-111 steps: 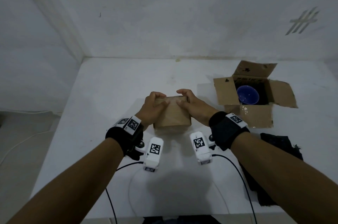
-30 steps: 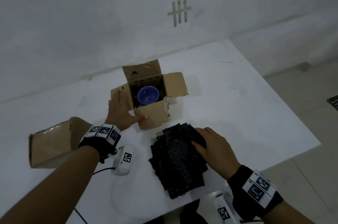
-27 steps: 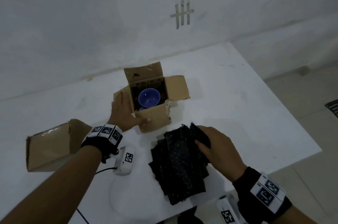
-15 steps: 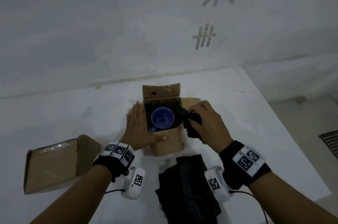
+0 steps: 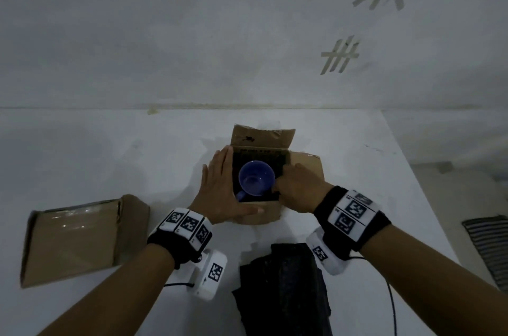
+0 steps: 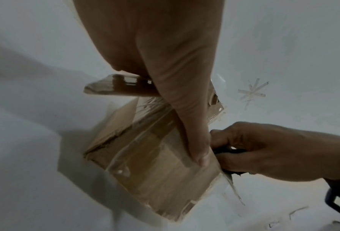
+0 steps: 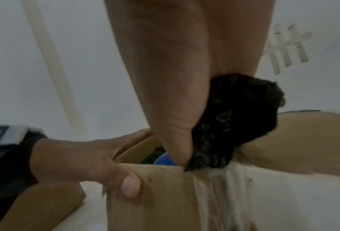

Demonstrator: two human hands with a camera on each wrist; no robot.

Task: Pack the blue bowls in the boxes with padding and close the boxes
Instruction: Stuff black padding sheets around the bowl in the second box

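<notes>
An open cardboard box (image 5: 262, 138) stands mid-table with a blue bowl (image 5: 257, 177) inside; a sliver of the bowl (image 7: 164, 159) shows in the right wrist view. My left hand (image 5: 220, 190) lies flat with straight fingers against the box's left side, thumb (image 7: 130, 186) on the front wall (image 6: 155, 164). My right hand (image 5: 298, 187) grips a wad of black padding (image 7: 234, 121) and holds it at the box's right inner edge beside the bowl. A pile of black padding (image 5: 283, 289) lies near the front edge.
A closed, taped cardboard box (image 5: 74, 236) sits at the left of the white table (image 5: 357, 171). The wall runs behind the open box. The table's right edge drops to the floor, where a striped mat (image 5: 489, 247) lies.
My right hand lifted a piece of padding off the pile and brought it to the box's right side, now lower inside. The left hand stayed on the box's left side. The view shifted.
</notes>
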